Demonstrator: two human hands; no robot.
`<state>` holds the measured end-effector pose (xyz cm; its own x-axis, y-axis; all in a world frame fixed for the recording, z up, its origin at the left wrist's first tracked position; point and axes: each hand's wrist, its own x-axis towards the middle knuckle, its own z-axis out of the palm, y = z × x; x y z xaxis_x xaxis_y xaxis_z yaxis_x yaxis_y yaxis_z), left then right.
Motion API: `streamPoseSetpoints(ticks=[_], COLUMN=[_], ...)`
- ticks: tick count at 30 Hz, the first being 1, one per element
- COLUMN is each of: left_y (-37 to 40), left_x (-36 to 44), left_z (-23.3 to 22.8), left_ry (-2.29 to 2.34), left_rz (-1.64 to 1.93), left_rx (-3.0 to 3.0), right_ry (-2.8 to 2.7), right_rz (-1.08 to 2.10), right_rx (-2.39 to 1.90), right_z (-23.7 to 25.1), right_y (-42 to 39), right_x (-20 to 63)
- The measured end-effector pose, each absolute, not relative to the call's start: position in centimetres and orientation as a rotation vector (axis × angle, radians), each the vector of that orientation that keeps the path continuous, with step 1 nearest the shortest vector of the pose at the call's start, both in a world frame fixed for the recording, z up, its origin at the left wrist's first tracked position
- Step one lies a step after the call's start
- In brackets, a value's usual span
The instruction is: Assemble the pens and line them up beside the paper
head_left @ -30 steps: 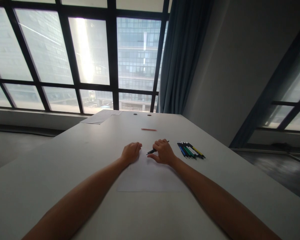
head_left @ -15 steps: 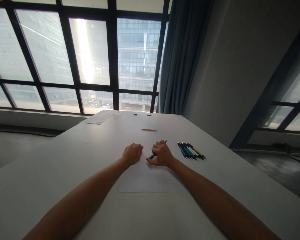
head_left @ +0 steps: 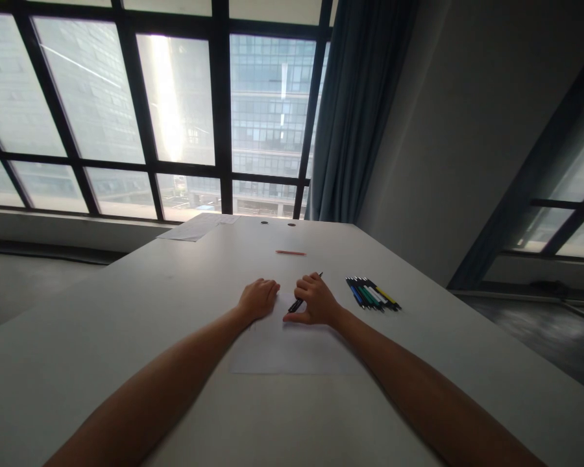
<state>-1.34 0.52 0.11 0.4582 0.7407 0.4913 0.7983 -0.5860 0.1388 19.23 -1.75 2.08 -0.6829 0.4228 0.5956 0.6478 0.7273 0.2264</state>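
A white sheet of paper (head_left: 292,353) lies on the table in front of me. My left hand (head_left: 259,298) rests palm down over its upper left part, fingers lying on the sheet and holding nothing. Closed around a black pen (head_left: 296,305), my right hand (head_left: 315,300) is over the upper right part of the sheet. The pen is slanted, its far end poking out above the knuckles, and the right thumb stretches to the left below it. A few faint marks show on the paper near the left wrist.
To the right lies a row of several pens (head_left: 372,294) with black, blue, green, white and yellow parts. An orange-pink pencil (head_left: 291,253) lies beyond my hands. Papers (head_left: 194,229) sit at the far left edge of the white table (head_left: 141,311). Two dark round discs (head_left: 291,225) are at the far edge.
The pen has shifted slightly within my right hand, its near end lower and less sticking out at the top. The right thumb has straightened a little. My left hand stays still.
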Motion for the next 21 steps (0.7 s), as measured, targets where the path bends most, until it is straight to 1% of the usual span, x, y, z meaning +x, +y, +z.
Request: streamPoseSetpoints(ticks=[6, 10, 13, 15, 19, 21], left_y=[0.6, 0.7, 0.7, 0.7, 0.8, 0.9], left_x=[-1.4, -1.3, -1.3, -1.4, -1.5, -1.5], left_z=[0.0, 0.0, 0.0, 0.0, -0.2, -0.2], left_ry=[-1.365, -1.387, -1.416, -1.387, -1.318, -1.332], left_rz=[-0.778, -0.775, -0.797, -0.799, -0.806, -0.813], left_rx=[-2.583, -2.577, -2.583, -2.622, -2.71, -2.719], right_ry=[-2.368, -2.292, -2.111, -1.963, -1.736, -1.705], right_rz=[-0.567, -0.468, -0.361, -0.204, 0.393, 0.61], right_rx=[-0.848, -0.869, -0.936, -1.028, -1.205, -1.24], right_z=[2.2, 2.9, 3.8, 4.2, 3.6, 2.6], right_y=[-1.3, -0.9, -0.8, -0.6, 0.3, 0.8], right_x=[19.6, 20.5, 21.3, 21.7, 22.0, 21.8])
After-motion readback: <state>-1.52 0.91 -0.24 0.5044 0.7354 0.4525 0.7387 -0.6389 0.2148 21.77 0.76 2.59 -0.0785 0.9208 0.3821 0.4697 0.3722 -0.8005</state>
